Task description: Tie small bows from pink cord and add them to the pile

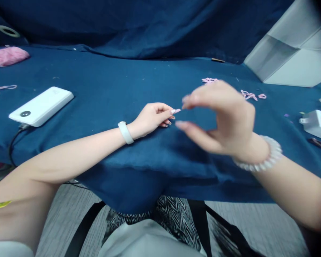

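Note:
My left hand (155, 117) rests low over the blue cloth, its thumb and forefinger pinched on a small piece of pink yarn (178, 111). Only the tip of that piece shows past the fingers. Just to the right, my right hand (219, 117) is raised, slightly blurred, with thumb and forefinger apart and nothing visible between them. Its fingertips are close to the yarn tip but do not appear to touch it. Behind the right hand lies a pink yarn piece (210, 80), partly hidden by it. More pink yarn bits (248, 95) lie farther right.
A white power bank (42, 107) with a black cable lies at left, near a pink yarn ball (9, 56) and a loose strand (2, 87). A tape roll (8, 31) is at far left. At right are a grey-white box (289, 60), a small plastic case (320, 123) and a dark pen (320, 144).

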Demonstrator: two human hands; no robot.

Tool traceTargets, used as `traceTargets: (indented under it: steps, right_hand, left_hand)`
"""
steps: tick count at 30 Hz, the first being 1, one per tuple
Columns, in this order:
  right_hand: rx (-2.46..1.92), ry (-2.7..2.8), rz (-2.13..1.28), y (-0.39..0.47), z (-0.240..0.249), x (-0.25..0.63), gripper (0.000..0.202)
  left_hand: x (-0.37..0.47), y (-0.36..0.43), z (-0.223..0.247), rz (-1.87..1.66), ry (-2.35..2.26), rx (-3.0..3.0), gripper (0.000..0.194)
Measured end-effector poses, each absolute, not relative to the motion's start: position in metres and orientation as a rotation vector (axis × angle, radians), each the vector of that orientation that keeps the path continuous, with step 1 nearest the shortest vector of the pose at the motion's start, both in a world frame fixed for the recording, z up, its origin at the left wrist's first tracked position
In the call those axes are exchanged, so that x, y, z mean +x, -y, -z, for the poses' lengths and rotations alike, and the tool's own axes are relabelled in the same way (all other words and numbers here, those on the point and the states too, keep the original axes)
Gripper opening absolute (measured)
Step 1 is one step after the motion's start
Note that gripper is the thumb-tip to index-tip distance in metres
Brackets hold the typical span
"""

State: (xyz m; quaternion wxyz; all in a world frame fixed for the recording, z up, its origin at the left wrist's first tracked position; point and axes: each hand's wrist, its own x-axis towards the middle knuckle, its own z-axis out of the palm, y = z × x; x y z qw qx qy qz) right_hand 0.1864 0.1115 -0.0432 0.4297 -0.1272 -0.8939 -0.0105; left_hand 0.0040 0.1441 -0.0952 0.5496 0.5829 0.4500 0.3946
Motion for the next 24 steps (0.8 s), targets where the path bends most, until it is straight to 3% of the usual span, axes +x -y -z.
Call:
traceTargets:
  steps: [5,12,24]
  right_hand:
    - [-0.703,1.849,-0.353,-0.159,0.085,0.191,0.020]
    - [-0.893,1.978,-0.811,-0.150,0.105,0.193,0.025]
    - [-1.039,1.903,-0.916,-0.149,0.103,0.191,0.030]
  left_hand:
    - [0.001,-0.146,0.101,-0.964,-1.024,1.339,0.016]
    - [-0.002,-0.143,0.098,-0.937,-1.057,1.328,0.025]
    - [-0.004,-0.135,0.092,-0.862,-1.099,1.403,0.022]
